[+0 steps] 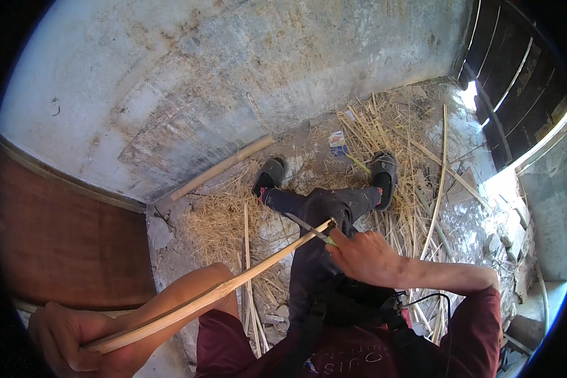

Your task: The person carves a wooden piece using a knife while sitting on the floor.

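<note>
My left hand (75,340), at the lower left, is closed around the near end of a long, pale split bamboo strip (233,283). The strip slants up and to the right across my lap, with a knot partway along it. In my right hand (368,257) is a knife (303,224) with a thin blade and what looks like a green handle. Its blade crosses the strip close to the far end, in front of my dark trousers. The fingers of that hand wrap the handle, so most of it is hidden.
Straw-like shavings (214,227) and loose strips (445,170) litter the floor around my dark shoes (384,176). A thick pole (223,167) lies along the stained wall (264,69). A brown panel (69,233) stands at left; rubble (516,236) lies at right.
</note>
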A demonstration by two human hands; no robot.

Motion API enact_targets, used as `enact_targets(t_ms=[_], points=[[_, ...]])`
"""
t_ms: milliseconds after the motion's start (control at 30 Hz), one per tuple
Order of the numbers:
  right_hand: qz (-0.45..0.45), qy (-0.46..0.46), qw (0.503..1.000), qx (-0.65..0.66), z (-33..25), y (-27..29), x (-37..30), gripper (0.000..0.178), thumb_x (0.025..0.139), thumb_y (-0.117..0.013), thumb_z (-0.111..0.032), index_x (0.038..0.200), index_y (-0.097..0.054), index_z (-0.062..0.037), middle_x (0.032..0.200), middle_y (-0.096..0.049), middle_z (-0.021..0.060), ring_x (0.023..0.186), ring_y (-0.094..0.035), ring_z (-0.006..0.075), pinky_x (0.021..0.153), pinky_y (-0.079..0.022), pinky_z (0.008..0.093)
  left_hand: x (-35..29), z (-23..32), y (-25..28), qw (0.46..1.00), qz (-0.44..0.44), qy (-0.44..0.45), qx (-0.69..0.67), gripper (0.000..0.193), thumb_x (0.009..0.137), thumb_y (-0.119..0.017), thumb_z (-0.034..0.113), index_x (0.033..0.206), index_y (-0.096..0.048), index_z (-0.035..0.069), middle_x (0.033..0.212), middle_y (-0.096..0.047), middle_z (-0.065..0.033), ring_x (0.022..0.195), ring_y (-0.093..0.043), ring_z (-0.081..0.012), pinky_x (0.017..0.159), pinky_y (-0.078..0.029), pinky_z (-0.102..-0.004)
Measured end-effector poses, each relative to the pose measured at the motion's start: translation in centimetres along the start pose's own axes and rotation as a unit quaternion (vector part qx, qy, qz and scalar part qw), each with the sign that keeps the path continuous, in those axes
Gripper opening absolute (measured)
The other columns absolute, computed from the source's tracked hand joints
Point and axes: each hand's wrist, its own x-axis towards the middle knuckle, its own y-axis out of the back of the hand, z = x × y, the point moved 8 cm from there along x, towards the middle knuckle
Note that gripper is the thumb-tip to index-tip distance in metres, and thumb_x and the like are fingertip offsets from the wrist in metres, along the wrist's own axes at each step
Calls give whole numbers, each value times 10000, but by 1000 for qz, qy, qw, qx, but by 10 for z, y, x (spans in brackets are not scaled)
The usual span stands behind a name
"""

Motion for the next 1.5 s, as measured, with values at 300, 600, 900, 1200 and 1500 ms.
enact_targets(t_ms=[300,600,900,1200,1500], points=[[51,76,995,33,-52,26,0,252,1013,-673,-244,1016,-538,-31,463,-507,98,404,-594,326,386,-443,474,-2,-4,3,996,-1,-45,71,547,1135,-297,500,937,-547,56,745,-575,-57,669,-612,-192,606,-525,-320],[-36,-36,995,-91,56,-38,-13,297,1041,-620,-286,1111,-546,-7,540,-617,157,504,-671,385,455,-522,498,-6,-11,4,991,3,-77,109,601,1127,-291,529,936,-578,38,761,-622,-79,703,-673,-220,640,-581,-335],[71,114,990,52,-56,25,-1,246,1000,-688,-224,1003,-531,-34,456,-492,86,406,-590,309,373,-433,444,-11,-27,10,977,-5,-155,147,656,1119,-286,559,934,-610,20,777,-670,-101,737,-734,-249,674,-637,-351],[-68,-39,995,-62,85,-58,-13,385,1078,-536,-311,1226,-553,44,618,-678,157,541,-699,411,484,-553,527,-27,-60,16,967,-10,-250,54,651,1119,-310,538,957,-638,0,812,-721,-125,773,-780,-268,706,-679,-360],[86,142,985,49,-73,50,3,243,993,-697,-213,1059,-567,-18,462,-511,70,408,-598,299,383,-442,439,0,-14,12,961,18,-156,227,532,1149,-362,361,908,-698,26,889,-773,-125,830,-799,-270,740,-677,-379]])
